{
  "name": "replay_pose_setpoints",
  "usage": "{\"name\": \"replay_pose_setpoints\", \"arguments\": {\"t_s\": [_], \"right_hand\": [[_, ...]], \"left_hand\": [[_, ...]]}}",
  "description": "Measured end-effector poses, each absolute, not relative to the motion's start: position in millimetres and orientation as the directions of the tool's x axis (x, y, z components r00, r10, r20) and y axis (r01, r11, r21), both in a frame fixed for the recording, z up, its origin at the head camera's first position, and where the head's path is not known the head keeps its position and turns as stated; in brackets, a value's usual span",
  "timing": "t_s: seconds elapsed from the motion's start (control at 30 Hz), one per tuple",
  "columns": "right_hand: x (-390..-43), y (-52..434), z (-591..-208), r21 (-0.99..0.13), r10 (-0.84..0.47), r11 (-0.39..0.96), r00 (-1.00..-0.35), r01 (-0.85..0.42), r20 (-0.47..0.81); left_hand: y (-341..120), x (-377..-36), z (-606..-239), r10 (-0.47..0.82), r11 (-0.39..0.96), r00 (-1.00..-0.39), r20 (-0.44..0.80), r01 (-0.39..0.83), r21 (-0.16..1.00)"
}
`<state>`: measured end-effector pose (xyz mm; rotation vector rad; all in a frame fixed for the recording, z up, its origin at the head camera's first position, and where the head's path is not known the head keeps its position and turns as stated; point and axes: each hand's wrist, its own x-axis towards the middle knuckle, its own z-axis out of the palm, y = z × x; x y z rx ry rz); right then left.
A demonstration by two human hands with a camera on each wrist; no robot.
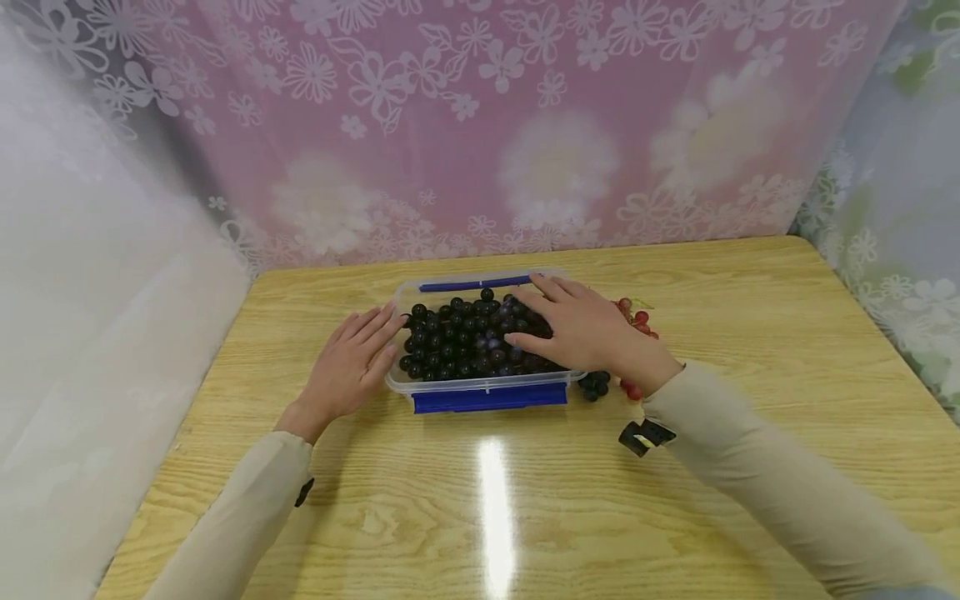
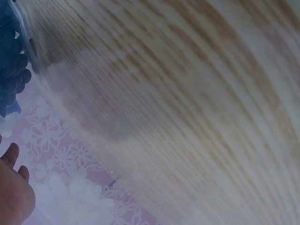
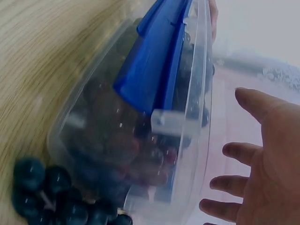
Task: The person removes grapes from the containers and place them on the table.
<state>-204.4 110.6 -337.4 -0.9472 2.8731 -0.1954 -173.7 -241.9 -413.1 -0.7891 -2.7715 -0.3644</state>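
Observation:
Dark grapes (image 1: pixel 450 337) fill a clear plastic container (image 1: pixel 401 385) that has blue locking clips (image 1: pixel 491 398) along its long sides. My left hand (image 1: pixel 351 362) lies against the container's left end, fingers straight, with the fingertips at the rim. Over the right part of the grapes my right hand (image 1: pixel 577 325) spreads its fingers, holding nothing; it hides some of the fruit and the right rim. In the right wrist view, reddish grapes (image 3: pixel 154 168) show through the container wall. The left wrist view catches only part of the left hand (image 2: pixel 16 192).
Loose dark grapes (image 1: pixel 595 385) lie on the wooden table (image 1: pixel 390 500) by the container's right front corner. Red grapes (image 1: pixel 640 319) lie farther right, partly behind the right forearm. A pink flowered cloth (image 1: pixel 480 150) hangs behind the table.

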Motion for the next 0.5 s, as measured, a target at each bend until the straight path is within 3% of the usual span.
{"name": "replay_pose_setpoints", "arguments": {"t_s": [0.23,0.5], "right_hand": [[-202,94,-344,-0.149,-0.618,0.784,-0.78,-0.602,-0.099],[-197,78,-349,-0.149,-0.56,0.826,-0.823,-0.544,-0.099]], "left_hand": [[-242,-174,-414,0.482,0.821,-0.825,0.295,0.543,0.177],[-243,-175,-416,0.477,0.818,-0.824,0.306,0.544,0.187]]}}
